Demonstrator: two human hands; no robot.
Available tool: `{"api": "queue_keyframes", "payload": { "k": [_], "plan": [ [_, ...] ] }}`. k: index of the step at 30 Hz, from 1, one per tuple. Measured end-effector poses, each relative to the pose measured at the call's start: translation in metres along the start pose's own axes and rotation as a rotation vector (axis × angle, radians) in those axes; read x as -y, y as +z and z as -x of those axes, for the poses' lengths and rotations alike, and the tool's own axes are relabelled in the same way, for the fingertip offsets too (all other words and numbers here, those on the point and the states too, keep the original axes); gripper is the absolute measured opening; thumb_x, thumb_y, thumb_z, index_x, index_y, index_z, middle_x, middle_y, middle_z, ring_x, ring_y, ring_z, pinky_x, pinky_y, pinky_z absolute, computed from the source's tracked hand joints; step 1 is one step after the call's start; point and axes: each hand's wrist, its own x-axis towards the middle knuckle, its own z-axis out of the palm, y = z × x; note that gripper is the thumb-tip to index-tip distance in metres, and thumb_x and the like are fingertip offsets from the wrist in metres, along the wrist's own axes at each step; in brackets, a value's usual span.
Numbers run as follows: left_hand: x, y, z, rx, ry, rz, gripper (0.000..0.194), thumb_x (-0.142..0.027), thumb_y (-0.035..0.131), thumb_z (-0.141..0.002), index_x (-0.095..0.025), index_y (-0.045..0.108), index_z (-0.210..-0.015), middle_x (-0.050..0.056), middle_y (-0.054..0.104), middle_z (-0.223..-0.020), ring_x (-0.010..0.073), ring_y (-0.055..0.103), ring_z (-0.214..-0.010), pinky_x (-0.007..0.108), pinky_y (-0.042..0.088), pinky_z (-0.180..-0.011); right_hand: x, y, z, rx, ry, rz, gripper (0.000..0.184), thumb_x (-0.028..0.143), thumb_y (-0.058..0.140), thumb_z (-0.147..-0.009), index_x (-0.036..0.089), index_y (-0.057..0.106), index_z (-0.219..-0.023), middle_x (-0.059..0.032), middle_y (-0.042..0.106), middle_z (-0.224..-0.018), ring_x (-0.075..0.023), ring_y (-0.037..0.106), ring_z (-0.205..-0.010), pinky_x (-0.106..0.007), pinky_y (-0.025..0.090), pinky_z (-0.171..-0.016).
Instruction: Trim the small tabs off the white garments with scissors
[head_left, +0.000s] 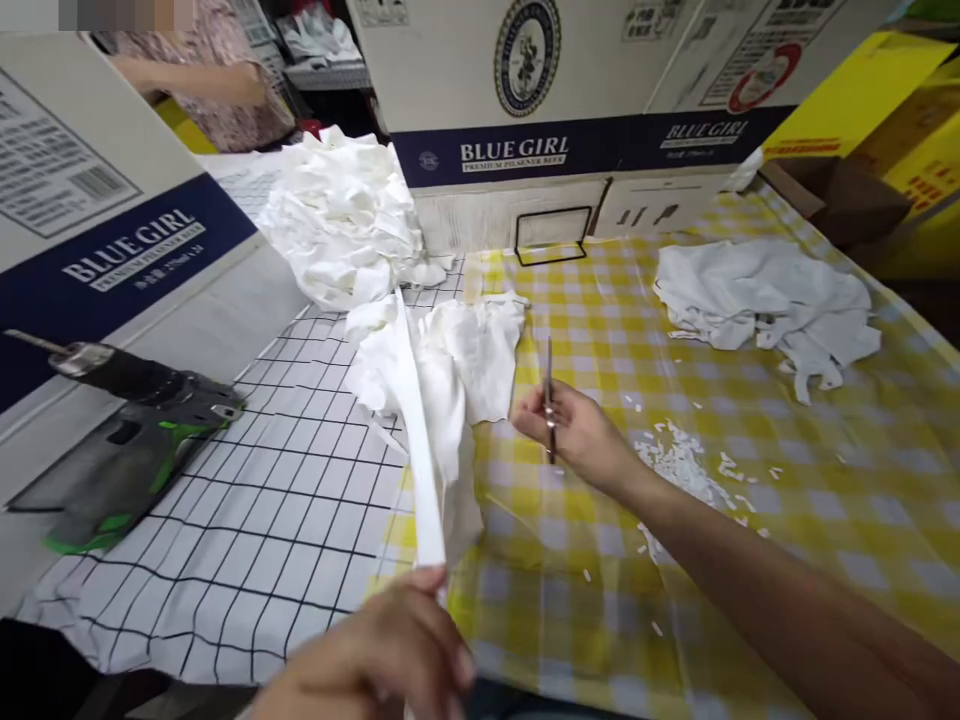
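My left hand [390,640], at the bottom of the view, pinches the near end of a white fabric strip [420,440]. The strip is stretched away from me toward a heaped pile of white fabric [345,210]. Beside it lies a loose white fabric piece [480,355]. My right hand [574,430] is closed around a small pair of scissors [550,400] whose blades point away from me. The scissors are to the right of the fabric, apart from the strip. How far the blades are parted cannot be made out.
A cordless drill [142,420] lies at the left by a cardboard box [97,230]. Another box [517,90] stands at the back, with a black wire stand [553,262] before it. White fabric pieces [757,290] and small white scraps [679,465] lie right. Another person [214,75] is behind.
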Motion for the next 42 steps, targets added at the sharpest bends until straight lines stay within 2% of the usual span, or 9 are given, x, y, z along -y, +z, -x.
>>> {"api": "queue_keyframes", "payload": {
  "k": [6,10,13,15,18,22,27,32,42],
  "plan": [
    [0.013,0.054,-0.001,0.259,0.212,-0.005,0.012,-0.023,0.057,-0.087,-0.023,0.061,-0.076,0.007,0.072,-0.090,0.0206,0.068,-0.086,0.039,0.051,-0.101,0.012,0.065,-0.039,0.142,-0.025,0.025,0.042,0.030,0.080,-0.060,0.021,0.045,-0.082,0.0082,0.048,-0.068,-0.0089,0.046,-0.060,-0.023,0.039,-0.058],
    [0.019,0.006,-0.043,0.212,0.004,-0.155,0.002,-0.020,0.059,-0.088,-0.021,0.060,-0.085,0.010,0.068,-0.105,0.0191,0.066,-0.095,0.029,0.058,-0.081,-0.014,0.064,-0.031,0.057,-0.096,-0.037,0.032,0.029,0.071,-0.066,0.020,0.043,-0.078,0.0074,0.044,-0.070,-0.0082,0.043,-0.061,-0.022,0.038,-0.059],
    [0.057,-0.038,-0.099,-0.090,0.009,-0.575,0.023,-0.007,0.055,-0.083,-0.018,0.063,-0.102,0.017,0.058,-0.127,0.0303,0.054,-0.121,0.052,0.046,-0.103,-0.021,0.061,-0.013,-0.006,-0.155,-0.057,0.031,0.032,0.070,-0.069,0.020,0.044,-0.081,0.0058,0.044,-0.073,-0.0090,0.044,-0.063,-0.022,0.040,-0.061],
    [0.090,-0.054,-0.143,0.039,0.013,-0.691,0.040,0.001,0.053,-0.075,-0.019,0.066,-0.108,0.015,0.051,-0.141,0.0366,0.036,-0.140,0.065,0.027,-0.113,-0.016,0.063,0.002,-0.031,-0.199,-0.038,0.030,0.032,0.070,-0.072,0.021,0.044,-0.081,0.0043,0.046,-0.076,-0.0094,0.045,-0.064,-0.023,0.041,-0.061],
    [0.121,-0.072,-0.197,0.154,0.090,-0.657,0.032,0.004,0.051,-0.072,-0.018,0.069,-0.085,0.012,0.067,-0.119,0.0320,0.052,-0.128,0.057,0.041,-0.107,0.000,0.066,0.018,-0.089,-0.294,-0.009,0.024,0.028,0.067,-0.076,0.022,0.044,-0.081,0.0023,0.047,-0.078,-0.0107,0.049,-0.068,-0.022,0.044,-0.063],
    [0.103,-0.098,-0.226,-0.068,0.185,-0.626,0.026,-0.005,0.042,-0.086,-0.016,0.064,-0.092,0.010,0.070,-0.094,0.0220,0.067,-0.095,0.041,0.055,-0.086,0.023,0.067,0.021,-0.160,-0.424,-0.045,0.022,0.022,0.064,-0.079,0.023,0.043,-0.080,0.0022,0.047,-0.078,-0.0109,0.050,-0.070,-0.022,0.044,-0.064],
    [0.062,-0.083,-0.190,-0.392,0.326,-0.602,0.021,-0.024,0.040,-0.098,-0.018,0.059,-0.093,0.006,0.066,-0.084,0.0155,0.063,-0.075,0.028,0.050,-0.069,0.026,0.067,0.020,-0.126,-0.507,-0.020,0.021,0.018,0.062,-0.080,0.023,0.041,-0.080,0.0022,0.048,-0.079,-0.0113,0.052,-0.072,-0.023,0.045,-0.067],
    [0.046,-0.047,-0.115,-0.095,0.235,-0.579,0.016,-0.016,0.047,-0.094,-0.019,0.054,-0.080,-0.002,0.055,-0.059,0.0101,0.049,-0.048,0.022,0.036,-0.047,-0.012,0.057,0.043,-0.116,-0.413,0.090,0.021,0.016,0.063,-0.079,0.023,0.043,-0.079,0.0006,0.051,-0.080,-0.0142,0.054,-0.074,-0.027,0.046,-0.069],
    [-0.028,0.003,-0.043,0.145,0.223,-0.419,0.035,-0.023,0.044,-0.099,-0.019,0.047,-0.065,-0.003,0.049,-0.050,0.0093,0.044,-0.042,0.028,0.029,-0.043,-0.025,0.048,0.072,-0.014,-0.263,-0.082,0.020,0.018,0.065,-0.077,0.025,0.047,-0.083,-0.0002,0.049,-0.080,-0.0156,0.051,-0.070,-0.027,0.043,-0.059]
  ]
}}
